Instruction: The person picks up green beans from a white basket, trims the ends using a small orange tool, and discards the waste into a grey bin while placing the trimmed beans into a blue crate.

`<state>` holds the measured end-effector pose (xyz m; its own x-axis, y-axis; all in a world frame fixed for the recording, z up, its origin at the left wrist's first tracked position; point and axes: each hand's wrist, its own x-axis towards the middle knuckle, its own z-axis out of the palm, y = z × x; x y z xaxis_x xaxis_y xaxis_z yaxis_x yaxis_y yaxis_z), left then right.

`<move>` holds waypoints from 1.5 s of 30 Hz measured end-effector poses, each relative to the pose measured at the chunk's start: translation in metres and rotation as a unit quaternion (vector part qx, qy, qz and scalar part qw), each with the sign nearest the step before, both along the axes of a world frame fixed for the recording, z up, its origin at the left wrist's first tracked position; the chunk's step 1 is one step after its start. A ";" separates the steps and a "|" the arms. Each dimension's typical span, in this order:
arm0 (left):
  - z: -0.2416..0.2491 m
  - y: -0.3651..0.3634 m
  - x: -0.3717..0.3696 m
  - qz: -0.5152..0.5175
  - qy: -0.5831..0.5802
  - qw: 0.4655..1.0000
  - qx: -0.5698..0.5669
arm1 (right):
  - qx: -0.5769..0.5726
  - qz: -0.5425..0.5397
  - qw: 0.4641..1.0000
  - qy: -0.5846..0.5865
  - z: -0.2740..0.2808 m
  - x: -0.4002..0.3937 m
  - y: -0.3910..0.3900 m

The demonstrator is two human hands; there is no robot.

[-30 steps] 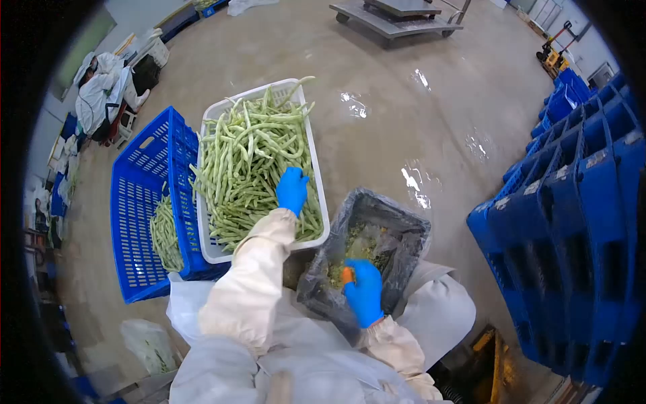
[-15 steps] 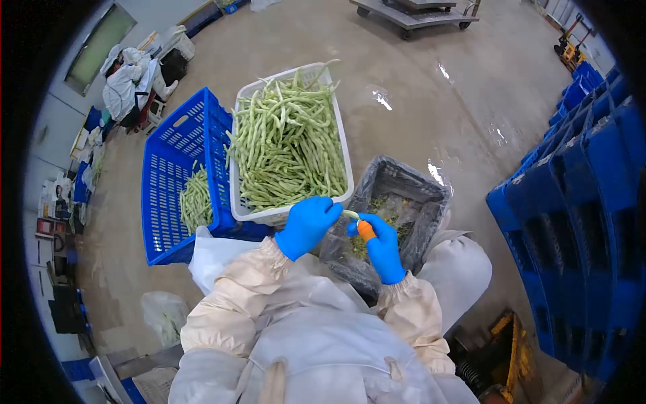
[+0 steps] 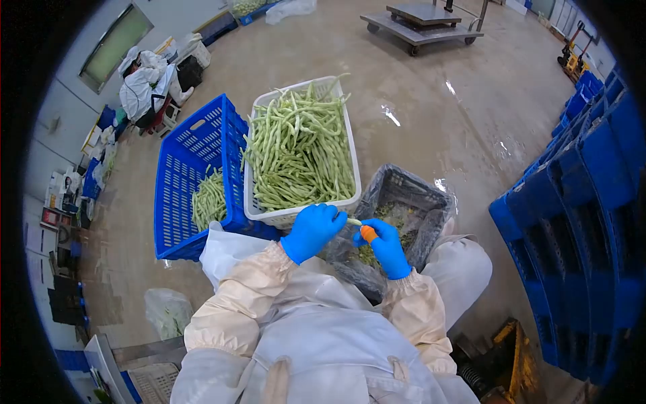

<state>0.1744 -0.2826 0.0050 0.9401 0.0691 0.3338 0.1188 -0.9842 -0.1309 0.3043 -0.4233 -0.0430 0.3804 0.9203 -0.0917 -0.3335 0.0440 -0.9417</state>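
My left hand [image 3: 313, 232], in a blue glove, pinches a pale green bean [image 3: 353, 221] that sticks out to the right from its fingertips. My gloved right hand [image 3: 386, 249] is closed at the bean's other end. An orange piece [image 3: 368, 233] sits at its fingertips; whether it is a finger cover or a small tool's handle I cannot make out. Just beyond my left hand a white basket [image 3: 357, 165] is heaped with green beans [image 3: 296, 151]. Below my right hand stands a crate lined with dark plastic [image 3: 431, 202], holding green scraps [image 3: 404, 219].
Left of the white basket, a tilted blue crate [image 3: 176, 202] holds more beans. Blue pallets [image 3: 565, 229] stand stacked on the right. A platform cart [image 3: 424, 30] is on the wet floor ahead. Another person [image 3: 145, 87] sits at the far left. A plastic bag [image 3: 168, 313] lies at left.
The view has shifted slightly, so the baskets appear lower and further right. Both hands keep their places around the bean, with a little more of it showing between them.
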 end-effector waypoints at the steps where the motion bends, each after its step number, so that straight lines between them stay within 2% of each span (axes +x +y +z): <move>1: -0.001 -0.002 0.000 0.000 0.000 1.000 0.001 | -0.008 -0.014 1.000 -0.020 0.000 0.000 0.000; 2: -0.003 -0.005 0.000 0.022 0.004 0.999 -0.022 | -0.008 -0.013 1.000 -0.020 0.001 -0.001 0.000; 4: -0.011 -0.010 0.001 0.045 0.008 0.998 -0.045 | -0.004 -0.055 0.995 0.080 0.005 -0.005 0.000; 6: -0.025 -0.014 0.003 0.074 -0.079 0.968 -0.227 | 0.012 -0.060 0.994 0.092 0.005 -0.009 0.001; 7: -0.031 -0.018 0.004 0.075 -0.080 0.968 -0.227 | 0.026 -0.065 0.992 0.104 0.005 -0.010 0.002; 8: -0.038 -0.022 0.005 0.094 -0.121 0.912 -0.380 | 0.025 -0.064 0.992 0.103 0.006 -0.010 0.002; 9: -0.041 -0.024 0.006 0.109 -0.158 0.831 -0.522 | 0.021 -0.071 0.990 0.124 0.007 -0.010 0.002; 10: -0.044 -0.022 0.006 0.109 -0.159 0.830 -0.523 | 0.017 -0.078 0.986 0.145 0.007 -0.010 0.002; 12: -0.045 -0.011 0.005 0.165 -0.222 0.631 -0.725 | 0.004 -0.093 0.986 0.138 0.002 -0.001 -0.003; 14: -0.027 0.016 0.000 0.174 -0.325 0.566 -0.737 | -0.007 -0.106 0.985 0.133 -0.015 0.018 -0.013; 16: -0.009 0.046 -0.016 0.171 -0.359 0.584 -0.708 | -0.006 -0.268 0.933 0.238 -0.046 0.046 -0.022; 17: 0.001 0.050 -0.021 0.173 -0.360 0.585 -0.706 | -0.005 -0.266 0.934 0.240 -0.050 0.047 -0.023; 18: 0.014 0.052 -0.024 0.184 -0.350 0.595 -0.700 | -0.070 -0.275 0.959 0.026 -0.047 0.047 -0.022; 19: 0.021 0.053 -0.024 0.195 -0.339 0.605 -0.694 | -0.132 -0.271 0.934 -0.191 -0.044 0.046 -0.022; 20: 0.022 0.053 -0.023 0.192 -0.337 0.605 -0.695 | -0.012 -0.262 0.934 -0.241 -0.046 0.031 -0.013; 21: 0.021 0.051 -0.022 0.192 -0.336 0.604 -0.697 | -0.013 -0.262 0.934 -0.241 -0.032 0.016 -0.004; 23: 0.020 0.046 -0.016 0.184 -0.321 0.604 -0.705 | 0.097 -0.235 0.853 -0.455 -0.007 -0.004 0.011; 24: 0.015 0.046 -0.015 0.176 -0.319 0.604 -0.709 | 0.097 -0.235 0.853 -0.455 -0.005 -0.008 0.011; 26: 0.008 0.045 -0.013 0.175 -0.324 0.594 -0.716 | 0.104 -0.103 0.857 -0.494 -0.004 -0.014 0.008; 29: 0.001 0.045 -0.013 0.182 -0.331 0.568 -0.731 | 0.076 -0.104 0.841 -0.525 -0.002 -0.014 0.007; 33: -0.011 0.047 -0.012 0.221 -0.345 0.527 -0.745 | 0.075 -0.107 0.850 -0.511 -0.003 -0.018 0.010; 37: -0.020 0.036 -0.009 0.251 -0.351 0.489 -0.758 | 0.042 -0.123 0.827 -0.547 -0.004 -0.022 0.009; 39: -0.025 0.023 -0.008 0.253 -0.250 0.504 -0.787 | 0.024 -0.119 0.821 -0.559 -0.006 -0.026 0.010; 40: -0.027 0.018 -0.008 0.268 -0.234 0.477 -0.804 | 0.044 -0.164 0.820 -0.547 -0.009 -0.028 0.010; 41: -0.029 0.016 -0.006 0.269 -0.235 0.474 -0.805 | 0.063 -0.210 0.816 -0.534 -0.011 -0.031 0.010; 42: -0.033 0.015 -0.004 0.252 -0.261 0.435 -0.824 | 0.062 -0.207 0.817 -0.535 -0.008 -0.033 0.009; 43: -0.038 0.015 -0.002 0.234 -0.287 0.395 -0.841 | 0.067 -0.208 0.852 -0.477 -0.001 -0.036 0.008; 44: -0.054 0.018 0.000 0.233 -0.296 0.381 -0.845 | 0.072 -0.207 0.882 -0.416 0.003 -0.039 0.008; 45: -0.054 0.017 0.001 0.233 -0.301 0.379 -0.844 | 0.074 -0.202 0.883 -0.418 0.003 -0.044 0.008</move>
<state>0.1753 -0.2656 -0.0493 0.4835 0.7729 -0.4110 -0.1607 0.5399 0.8262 0.2604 -0.4149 -0.0401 0.5586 0.6718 0.4866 0.5463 0.1435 -0.8252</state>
